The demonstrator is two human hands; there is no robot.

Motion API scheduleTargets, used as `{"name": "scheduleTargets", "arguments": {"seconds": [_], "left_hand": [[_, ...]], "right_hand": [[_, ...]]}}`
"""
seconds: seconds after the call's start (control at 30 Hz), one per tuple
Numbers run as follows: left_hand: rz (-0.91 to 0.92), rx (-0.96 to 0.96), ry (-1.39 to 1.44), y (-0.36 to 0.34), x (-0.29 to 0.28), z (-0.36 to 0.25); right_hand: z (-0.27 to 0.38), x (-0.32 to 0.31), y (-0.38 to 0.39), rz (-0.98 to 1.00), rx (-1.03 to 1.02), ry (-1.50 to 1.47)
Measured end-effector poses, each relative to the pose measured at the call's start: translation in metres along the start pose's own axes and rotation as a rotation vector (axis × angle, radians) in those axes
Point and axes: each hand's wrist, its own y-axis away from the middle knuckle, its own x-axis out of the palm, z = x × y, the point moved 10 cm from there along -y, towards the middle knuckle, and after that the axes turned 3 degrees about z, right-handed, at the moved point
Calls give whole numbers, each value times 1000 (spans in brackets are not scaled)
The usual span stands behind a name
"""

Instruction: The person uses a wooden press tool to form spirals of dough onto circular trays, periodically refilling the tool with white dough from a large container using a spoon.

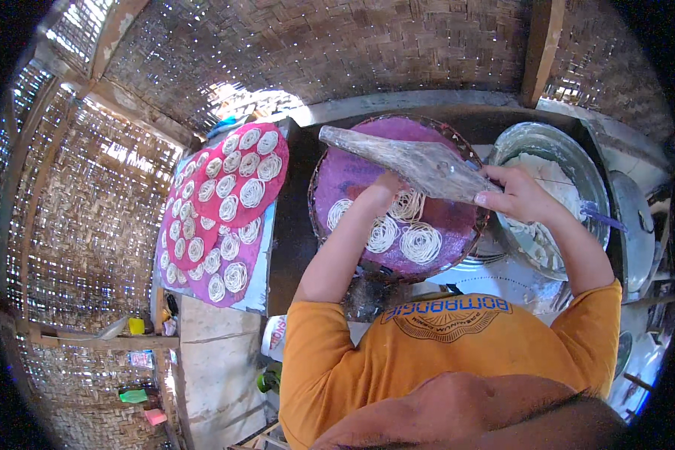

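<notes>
My right hand (516,196) is closed round one end of a long weathered wooden tool (416,163), broad in the middle with a narrow handle at the far end. It hangs tilted over a round tray (312,196) lined with a purple sheet (336,166). My left hand (381,192) reaches beneath the wooden tool, its fingers hidden by it. On the sheet lie several pale coiled noodle nests (421,244), and one more nest (407,205) sits just below my left hand, partly covered by the wood.
On the right stands a large metal basin (531,133) holding white dough (551,180) and a purple-handled utensil (604,218). Many more coiled nests rest on pink sheets (202,190) at the left. A dark ledge (296,247) lies between, with woven walls (337,52) behind.
</notes>
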Motion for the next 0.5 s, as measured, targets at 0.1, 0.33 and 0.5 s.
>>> {"name": "scheduleTargets", "arguments": {"seconds": [0.1, 0.33, 0.5], "left_hand": [[76, 129, 285, 0, 8, -3], [217, 29, 427, -7, 26, 2], [-83, 214, -301, -15, -11, -2]], "right_hand": [[-10, -1, -3, -40, -7, 6], [-30, -8, -2, -95, 141, -33], [-30, -11, 3, -120, 160, -70]]}}
